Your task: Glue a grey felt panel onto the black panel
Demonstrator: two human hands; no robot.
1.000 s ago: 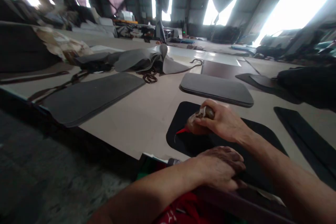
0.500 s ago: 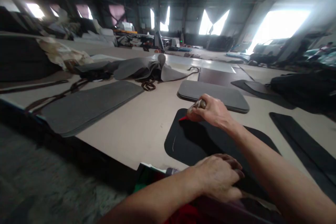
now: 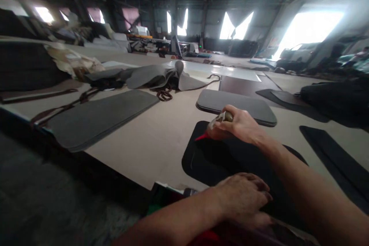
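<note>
In the head view a black rounded panel [image 3: 198, 161] lies on the table in front of me, with a faint pale line near its left end. My right hand [image 3: 232, 125] is closed around a squeeze bottle [image 3: 217, 121] with a red nozzle. The nozzle points down and left, its tip at or just above the panel; contact is hard to judge. Over the near edge of the panel rests my left hand [image 3: 245, 198], palm down with fingers stretched out, holding nothing visible. Its fingertips are in shadow against the panel.
Behind the panel sits a stack of grey rounded panels [image 3: 236, 103]; another stack [image 3: 106, 119] lies left. Dark strips [image 3: 334, 161] and black fabric [image 3: 337, 102] are at right. Grey sheets [image 3: 155, 77] and coiled brown cord [image 3: 164, 95] lie farther back. The table edge runs along the lower left.
My right hand has drawn the bottle slightly toward me, so the red nozzle sits lower on the panel, nearer the pale line. The left hand stays in nearly the same place.
</note>
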